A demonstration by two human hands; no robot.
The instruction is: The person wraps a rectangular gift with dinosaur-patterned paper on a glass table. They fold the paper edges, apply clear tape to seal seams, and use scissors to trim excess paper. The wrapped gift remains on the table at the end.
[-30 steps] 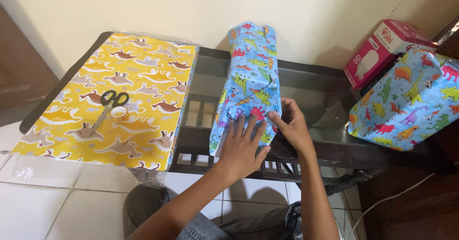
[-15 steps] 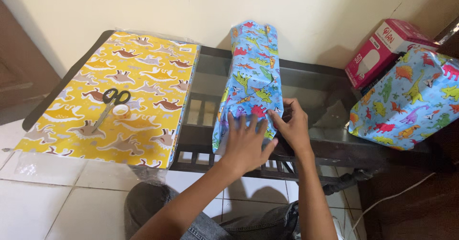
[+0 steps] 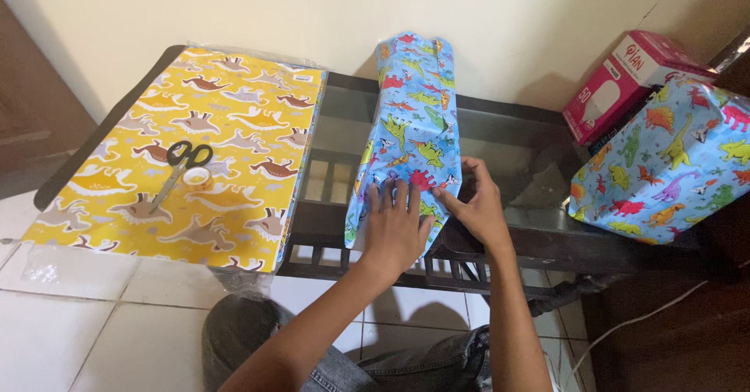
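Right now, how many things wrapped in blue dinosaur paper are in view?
2. One long parcel lies mid-table under the left hand and right hand; another wrapped bundle sits at the right edge.

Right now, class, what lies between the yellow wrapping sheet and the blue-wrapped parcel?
In the head view, only bare glass tabletop separates the yellow dinosaur sheet from the blue-wrapped parcel.

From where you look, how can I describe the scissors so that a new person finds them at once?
Start at the dark glass-topped table against the wall and go to its left end, where yellow dinosaur wrapping paper lies flat. The scissors lie on that paper, left of centre. Black handles and grey blades set them apart from the small clear tape roll touching them.
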